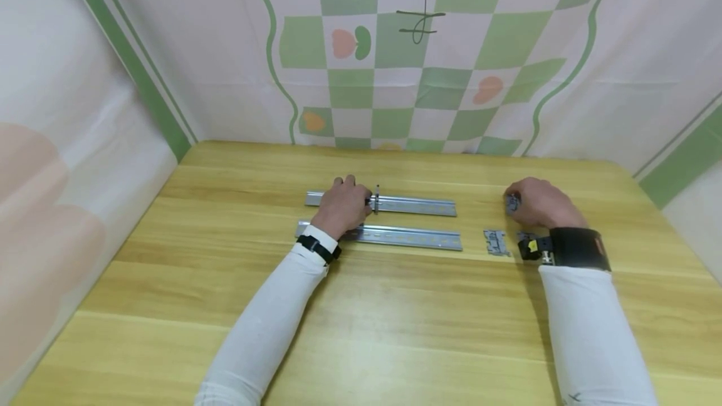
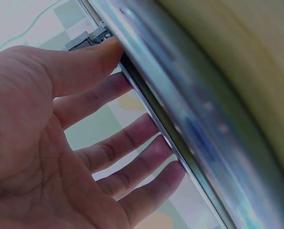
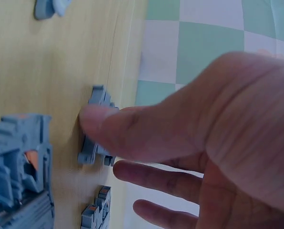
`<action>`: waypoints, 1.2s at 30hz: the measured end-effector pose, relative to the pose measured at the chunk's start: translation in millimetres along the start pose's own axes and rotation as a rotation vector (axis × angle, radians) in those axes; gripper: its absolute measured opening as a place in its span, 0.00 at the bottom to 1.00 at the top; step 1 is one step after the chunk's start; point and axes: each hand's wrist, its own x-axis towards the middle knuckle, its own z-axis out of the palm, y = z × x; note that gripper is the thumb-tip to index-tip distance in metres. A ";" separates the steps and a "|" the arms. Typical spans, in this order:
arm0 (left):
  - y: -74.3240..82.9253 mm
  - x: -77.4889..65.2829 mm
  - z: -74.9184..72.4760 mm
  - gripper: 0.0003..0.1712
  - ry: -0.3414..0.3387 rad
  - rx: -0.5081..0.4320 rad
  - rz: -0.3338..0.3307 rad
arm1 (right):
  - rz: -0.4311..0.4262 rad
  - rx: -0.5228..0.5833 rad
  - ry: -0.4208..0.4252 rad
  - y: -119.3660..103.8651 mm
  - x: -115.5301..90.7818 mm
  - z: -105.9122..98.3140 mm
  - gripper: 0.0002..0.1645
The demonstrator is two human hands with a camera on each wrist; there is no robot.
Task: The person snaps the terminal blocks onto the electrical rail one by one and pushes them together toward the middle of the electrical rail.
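Two slotted metal DIN rails lie roughly parallel on the table. My left hand (image 1: 343, 205) holds the far rail (image 1: 417, 205), its thumb on one side and fingertips along the other edge in the left wrist view. Close to that thumb, a thin grey terminal block (image 1: 376, 199) stands upright on the far rail. The near rail (image 1: 406, 237) lies partly beneath my left wrist. To the right of the rails, my right hand (image 1: 544, 202) pinches a grey terminal block (image 3: 87, 150) between thumb and fingers; the thumb covers its middle.
Another grey terminal block (image 1: 496, 243) lies flat right of the near rail. A further block (image 3: 96, 210) shows below the right hand in its wrist view, mostly hidden in the head view. A patterned curtain (image 1: 395, 93) hangs behind the wooden table (image 1: 366, 331).
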 end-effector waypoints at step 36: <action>-0.9 1.2 -1.4 0.19 -0.022 -0.018 -0.013 | -0.179 0.515 0.328 -65.2 1.0 -4.1 0.27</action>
